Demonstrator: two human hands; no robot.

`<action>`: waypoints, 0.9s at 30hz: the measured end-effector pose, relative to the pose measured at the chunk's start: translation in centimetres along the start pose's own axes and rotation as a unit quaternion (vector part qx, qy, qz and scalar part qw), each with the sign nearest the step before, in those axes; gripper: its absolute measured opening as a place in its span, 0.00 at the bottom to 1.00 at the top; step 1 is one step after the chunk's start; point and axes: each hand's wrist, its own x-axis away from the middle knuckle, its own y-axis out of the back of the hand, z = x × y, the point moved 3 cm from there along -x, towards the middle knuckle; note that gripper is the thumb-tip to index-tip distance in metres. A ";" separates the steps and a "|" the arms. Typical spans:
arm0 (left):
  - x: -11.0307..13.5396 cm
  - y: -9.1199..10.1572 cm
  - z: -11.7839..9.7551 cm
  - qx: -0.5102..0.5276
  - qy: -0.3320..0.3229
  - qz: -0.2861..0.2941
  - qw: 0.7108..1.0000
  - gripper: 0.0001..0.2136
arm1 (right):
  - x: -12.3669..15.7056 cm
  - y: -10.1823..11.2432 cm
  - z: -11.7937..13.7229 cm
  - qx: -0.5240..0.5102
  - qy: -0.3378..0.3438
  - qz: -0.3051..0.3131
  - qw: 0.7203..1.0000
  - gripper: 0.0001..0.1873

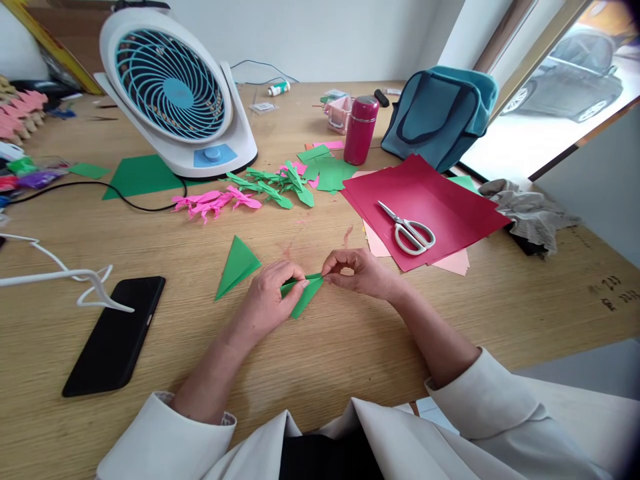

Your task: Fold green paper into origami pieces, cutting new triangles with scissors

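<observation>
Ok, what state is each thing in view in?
Left hand: pinching held paper
Right hand: pinching held paper
Held paper: folded
Green triangle: folded, lying on table
Scissors: blades closed
Red sheets: unfolded, stacked
Flask: upright, lidded
Phone: lying flat
Fan: tilted back; running, cannot tell
Bag: standing, leaning

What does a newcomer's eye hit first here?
Probably the big white fan with its blue grille, at the upper left. Next, the crimson sheets on the right, with white-handled scissors lying on top. Near the centre, the left hand and right hand pinch a folded green paper.
</observation>
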 end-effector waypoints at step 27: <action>0.4 -0.1 -1.0 -0.002 -0.021 -0.055 0.998 0.04 | -0.5 -3.0 -1.2 -0.200 -0.005 -0.084 0.976 0.18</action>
